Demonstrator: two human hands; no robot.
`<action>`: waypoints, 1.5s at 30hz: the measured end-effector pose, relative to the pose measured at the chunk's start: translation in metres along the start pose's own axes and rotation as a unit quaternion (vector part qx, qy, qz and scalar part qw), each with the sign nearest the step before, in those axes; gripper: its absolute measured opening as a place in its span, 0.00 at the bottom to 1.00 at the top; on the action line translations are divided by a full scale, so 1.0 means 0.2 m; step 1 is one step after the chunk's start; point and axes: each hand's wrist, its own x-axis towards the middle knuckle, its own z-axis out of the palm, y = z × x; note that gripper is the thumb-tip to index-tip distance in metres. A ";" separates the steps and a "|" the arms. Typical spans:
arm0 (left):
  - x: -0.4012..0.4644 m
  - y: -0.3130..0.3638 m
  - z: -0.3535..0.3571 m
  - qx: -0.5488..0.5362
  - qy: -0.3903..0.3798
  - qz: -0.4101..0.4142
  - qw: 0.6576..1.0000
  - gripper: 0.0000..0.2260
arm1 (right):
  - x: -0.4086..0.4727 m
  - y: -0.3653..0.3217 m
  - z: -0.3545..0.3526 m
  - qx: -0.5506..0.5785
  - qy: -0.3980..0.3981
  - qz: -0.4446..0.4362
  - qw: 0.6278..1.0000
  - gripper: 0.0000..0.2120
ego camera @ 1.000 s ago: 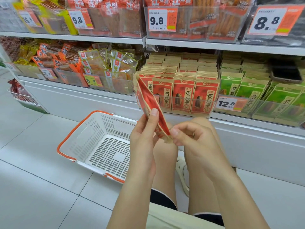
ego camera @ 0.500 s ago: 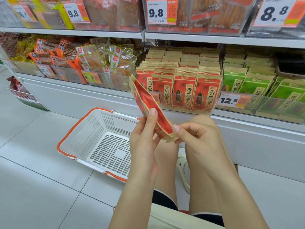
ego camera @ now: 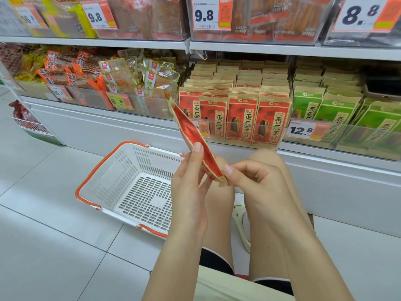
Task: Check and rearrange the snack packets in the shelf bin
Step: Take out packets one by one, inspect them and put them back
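Since a second ago we have barely shifted: both our hands keep the same hold on the red packet (ego camera: pixel 196 140), which sits a touch lower against the shelf.

Our left hand (ego camera: pixel 188 183) is raised palm toward us, thumb lying up along the packet's near edge, fingers wrapped behind it. Our right hand (ego camera: pixel 256 181) is curled, its thumb and forefinger pinching the packet's lower corner. So both sets of fingers are grasping the packet, which stands edge-on and tilted, its top leaning left, in the air above our knees and in front of the shelf bin (ego camera: pixel 245 135).

That clear bin holds upright rows of matching red packets (ego camera: pixel 243 118), front faces toward us. Just right, a second bin carries green packets (ego camera: pixel 338 114) behind a 12.8 price tag (ego camera: pixel 302 130). On the tiled floor to our left lies a white basket (ego camera: pixel 134 183) with orange handles; we see nothing inside it.
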 end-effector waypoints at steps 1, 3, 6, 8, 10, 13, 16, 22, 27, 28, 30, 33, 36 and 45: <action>0.00 0.00 0.00 -0.010 -0.016 -0.009 1.000 0.14 | 0.00 0.00 -0.01 -0.004 0.007 0.006 1.000 0.09; 0.01 0.01 -0.01 -0.065 -0.049 -0.052 0.995 0.15 | 0.01 0.01 -0.03 -0.029 0.040 0.009 0.999 0.06; 0.01 0.02 0.00 -0.149 -0.079 -0.120 0.978 0.19 | 0.02 0.04 -0.07 -0.001 0.062 0.032 0.998 0.12; 0.01 0.02 0.01 -0.139 -0.098 -0.137 0.976 0.22 | 0.03 0.05 -0.08 0.023 0.060 0.063 0.996 0.12; 0.00 0.00 0.02 -0.088 -0.109 -0.136 0.981 0.22 | 0.03 0.05 -0.08 0.022 0.064 0.072 0.995 0.12; 0.00 -0.02 0.01 -0.027 -0.104 -0.125 0.986 0.20 | 0.03 0.05 -0.08 0.041 0.075 0.068 0.994 0.11; 0.01 -0.02 -0.01 0.007 -0.086 -0.109 0.990 0.18 | 0.03 0.05 -0.10 0.081 0.076 0.081 0.991 0.13; 0.00 0.01 -0.02 0.075 -0.105 -0.061 0.990 0.20 | 0.03 0.05 -0.10 0.110 0.074 0.083 0.988 0.16; 0.00 0.01 -0.03 0.079 -0.110 -0.039 0.990 0.15 | 0.02 0.04 -0.09 0.108 0.080 0.086 0.987 0.14; 0.00 0.01 -0.03 0.079 -0.109 -0.038 0.990 0.15 | 0.02 0.03 -0.09 0.112 0.086 0.087 0.986 0.13; 0.00 0.02 -0.02 0.085 -0.106 -0.035 0.990 0.15 | 0.02 0.02 -0.09 0.118 0.091 0.090 0.985 0.12; 0.00 0.02 -0.03 0.088 -0.099 -0.034 0.991 0.15 | 0.02 0.00 -0.09 0.128 0.088 0.090 0.984 0.11; -0.01 0.03 -0.02 0.089 -0.093 -0.034 0.991 0.15 | 0.01 -0.01 -0.09 0.121 0.084 0.087 0.985 0.11; 0.00 -0.02 -0.01 0.183 -0.139 0.032 0.973 0.23 | 0.01 -0.01 -0.07 0.079 0.156 0.054 0.983 0.09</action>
